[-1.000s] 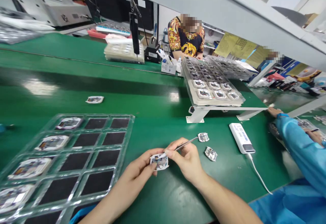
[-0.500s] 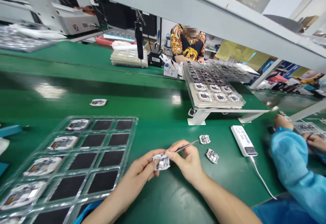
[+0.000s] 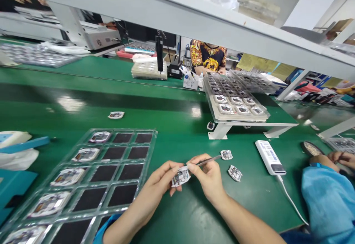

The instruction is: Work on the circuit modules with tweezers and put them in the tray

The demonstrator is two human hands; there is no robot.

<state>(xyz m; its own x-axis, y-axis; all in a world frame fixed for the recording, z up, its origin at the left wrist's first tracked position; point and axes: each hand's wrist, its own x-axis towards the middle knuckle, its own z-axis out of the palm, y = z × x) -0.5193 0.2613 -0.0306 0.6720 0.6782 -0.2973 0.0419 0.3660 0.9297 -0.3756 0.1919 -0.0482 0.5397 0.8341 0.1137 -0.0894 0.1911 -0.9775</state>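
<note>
My left hand (image 3: 155,188) pinches a small white-edged electronic module (image 3: 181,177) between its fingers. My right hand (image 3: 208,177) holds slim metal tweezers (image 3: 208,161), and its fingers rest against the module's upper edge. Just beyond the tweezers' far end, one similar module (image 3: 226,155) lies on the green mat, with another (image 3: 235,173) close beside it. To the left of my hands is a clear plastic tray (image 3: 130,130) with black-floored pockets, some holding modules.
A white power bank (image 3: 270,162) with a white cable lies to the right. A co-worker's blue sleeve (image 3: 330,199) fills the right edge. Stacked module trays (image 3: 234,97) stand on a white rack ahead. Across the bench sits a person in a patterned shirt (image 3: 208,57). A low shelf (image 3: 177,14) crosses overhead.
The whole scene has shifted right and up as my view turned. The blue sleeve has drawn back rightward. My hands still hold the module and tweezers.
</note>
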